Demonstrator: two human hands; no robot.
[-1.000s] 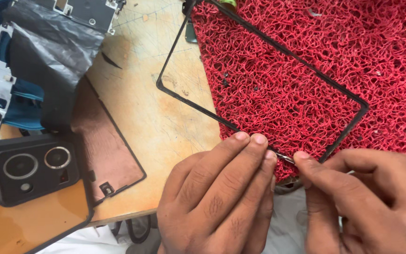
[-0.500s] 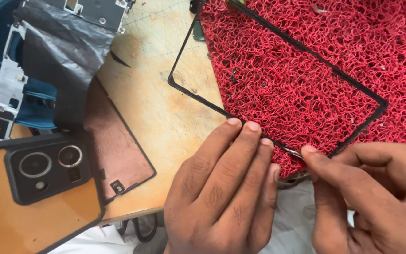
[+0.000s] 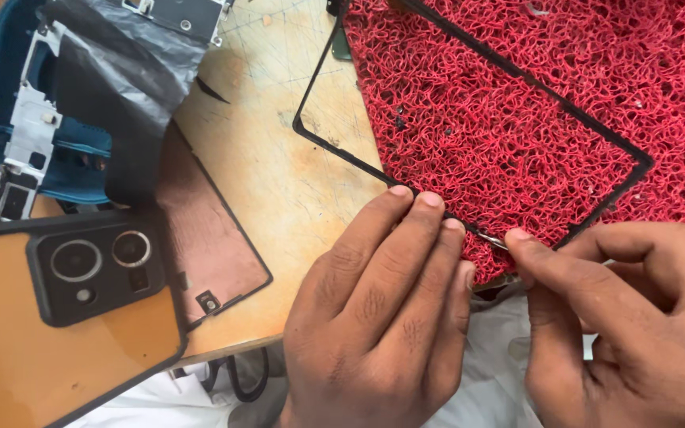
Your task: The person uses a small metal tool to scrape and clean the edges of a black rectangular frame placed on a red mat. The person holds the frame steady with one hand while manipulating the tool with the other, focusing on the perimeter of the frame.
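Orange phone case with black camera block at lower left, overlapping a copper-brown back panel. Above it, a blue tray holding a white metal frame — black foil draped across. All on a worn wooden surface.

Wooden table (scuffed), red mat, phone

Place: a phone repair workbench, in a small workshop.
Bench: a worn, scratched wooden tabletop across the middle of the frame.
Parts: an orange phone back cover at lower left; a blue stripped phone frame at upper left.
Work pad: a red looped mat at upper right, under a thin black frame.
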